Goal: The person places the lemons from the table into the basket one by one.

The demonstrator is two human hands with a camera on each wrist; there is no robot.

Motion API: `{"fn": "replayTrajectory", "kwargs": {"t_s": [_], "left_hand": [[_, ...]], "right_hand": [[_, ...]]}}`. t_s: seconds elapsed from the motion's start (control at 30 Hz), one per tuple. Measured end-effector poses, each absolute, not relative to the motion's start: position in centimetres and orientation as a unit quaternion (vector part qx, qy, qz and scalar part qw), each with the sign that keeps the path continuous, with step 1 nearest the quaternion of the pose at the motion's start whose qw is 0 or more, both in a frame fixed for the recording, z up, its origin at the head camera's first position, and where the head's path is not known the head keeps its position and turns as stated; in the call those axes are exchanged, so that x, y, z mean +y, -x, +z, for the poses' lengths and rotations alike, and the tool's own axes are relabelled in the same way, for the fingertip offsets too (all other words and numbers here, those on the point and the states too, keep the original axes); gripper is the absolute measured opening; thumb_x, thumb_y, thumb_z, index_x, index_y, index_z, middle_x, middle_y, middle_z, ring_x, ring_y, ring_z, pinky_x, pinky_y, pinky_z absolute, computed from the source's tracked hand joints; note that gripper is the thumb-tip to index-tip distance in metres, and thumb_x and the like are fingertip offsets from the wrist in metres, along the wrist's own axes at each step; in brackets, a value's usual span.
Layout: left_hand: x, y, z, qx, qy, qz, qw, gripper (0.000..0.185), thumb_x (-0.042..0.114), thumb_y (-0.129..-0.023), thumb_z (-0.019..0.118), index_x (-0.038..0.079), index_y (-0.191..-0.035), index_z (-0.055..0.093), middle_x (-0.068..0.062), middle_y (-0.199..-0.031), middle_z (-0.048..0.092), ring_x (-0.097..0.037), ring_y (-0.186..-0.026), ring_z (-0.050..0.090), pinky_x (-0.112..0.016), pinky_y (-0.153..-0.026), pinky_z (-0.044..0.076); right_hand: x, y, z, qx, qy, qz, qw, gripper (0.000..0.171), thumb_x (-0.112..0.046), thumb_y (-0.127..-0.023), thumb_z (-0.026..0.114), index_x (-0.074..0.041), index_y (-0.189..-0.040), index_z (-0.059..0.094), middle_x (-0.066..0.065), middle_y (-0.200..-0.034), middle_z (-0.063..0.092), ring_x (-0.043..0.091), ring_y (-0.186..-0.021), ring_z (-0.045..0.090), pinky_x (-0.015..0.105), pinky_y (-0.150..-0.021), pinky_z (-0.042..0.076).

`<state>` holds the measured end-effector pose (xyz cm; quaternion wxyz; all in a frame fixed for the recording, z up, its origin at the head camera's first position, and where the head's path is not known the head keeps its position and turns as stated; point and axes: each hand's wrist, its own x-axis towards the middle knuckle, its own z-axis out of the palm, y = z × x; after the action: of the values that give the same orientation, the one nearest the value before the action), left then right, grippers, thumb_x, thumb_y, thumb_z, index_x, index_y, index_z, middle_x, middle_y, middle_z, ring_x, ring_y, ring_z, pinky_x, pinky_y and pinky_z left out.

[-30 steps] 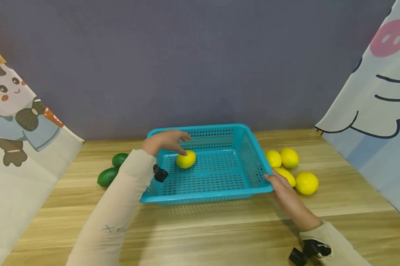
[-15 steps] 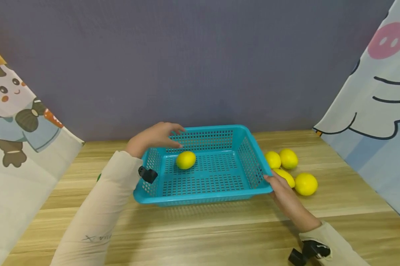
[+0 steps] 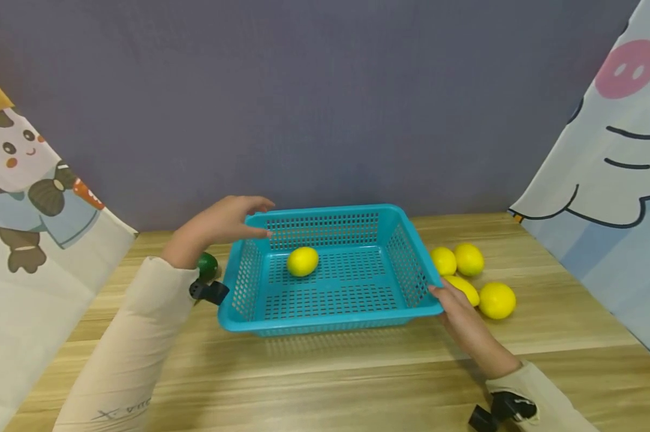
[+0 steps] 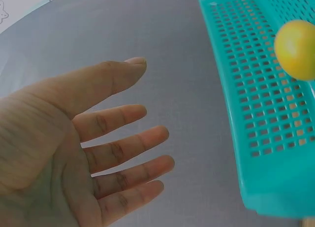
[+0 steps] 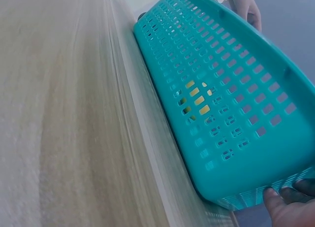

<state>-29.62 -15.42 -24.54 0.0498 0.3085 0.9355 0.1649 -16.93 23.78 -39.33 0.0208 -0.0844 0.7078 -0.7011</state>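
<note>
A turquoise plastic basket (image 3: 336, 323) with slotted walls stands on the table, and one lemon (image 3: 303, 261) lies inside it, left of the middle. My left hand (image 3: 219, 223) hovers by the basket's back left corner, thumb and fingers spread and holding nothing. In the left wrist view, a gap shows between its fingertips (image 4: 156, 134) and the basket wall. My right hand (image 3: 459, 309) grips the front right corner of the basket, its thumb at the rim. A dark green fruit (image 3: 208, 266) sits left of the basket, partly hidden by my left wrist.
Several yellow fruits (image 3: 497, 300) lie just right of the basket, one of them longer than the others and partly hidden behind the rim. A grey upright panel (image 3: 325, 108) closes off the back of the wooden table (image 3: 314, 384). Printed cloths hang at both sides.
My left hand has moved left, away from above the lemon, out to the basket's left rim. The lemon has stayed in place, and my right hand keeps its hold on the basket.
</note>
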Motion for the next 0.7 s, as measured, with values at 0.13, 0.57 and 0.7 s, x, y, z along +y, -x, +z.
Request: {"fn": "replayTrajectory", "kwargs": {"t_s": [0.13, 0.57, 0.7], "left_hand": [[-16.4, 28.6, -24.7, 0.94, -0.305, 0.152, 0.035, 0.057, 0.027, -0.088, 0.066, 0.003, -0.136, 0.046, -0.018, -0.131, 0.054, -0.033, -0.106, 0.056, -0.05, -0.09, 0.047], [-19.9, 27.2, -26.9, 0.936, -0.287, 0.204, -0.011, 0.051, 0.027, -0.093, 0.058, -0.003, -0.134, 0.047, -0.023, -0.133, 0.051, -0.04, -0.121, 0.048, -0.057, -0.099, 0.039], [-21.3, 26.6, -27.9, 0.939, -0.276, 0.204, -0.023, 0.048, 0.025, -0.094, 0.057, -0.003, -0.132, 0.049, -0.023, -0.131, 0.052, -0.042, -0.117, 0.05, -0.058, -0.094, 0.042]], "right_hand": [[23.8, 17.0, -39.4, 0.698, 0.094, -0.71, 0.019, 0.056, -0.017, -0.102, 0.034, 0.015, -0.143, 0.015, -0.015, -0.117, 0.056, 0.0, -0.104, 0.052, 0.015, -0.087, 0.048], [23.8, 16.9, -39.4, 0.699, 0.083, -0.71, 0.02, 0.056, -0.018, -0.101, 0.035, 0.012, -0.145, 0.016, -0.013, -0.123, 0.051, -0.002, -0.108, 0.05, 0.014, -0.089, 0.046], [23.8, 16.9, -39.4, 0.703, 0.081, -0.706, 0.024, 0.056, -0.019, -0.101, 0.035, 0.011, -0.145, 0.017, -0.008, -0.125, 0.049, -0.001, -0.109, 0.05, 0.014, -0.09, 0.045]]}}
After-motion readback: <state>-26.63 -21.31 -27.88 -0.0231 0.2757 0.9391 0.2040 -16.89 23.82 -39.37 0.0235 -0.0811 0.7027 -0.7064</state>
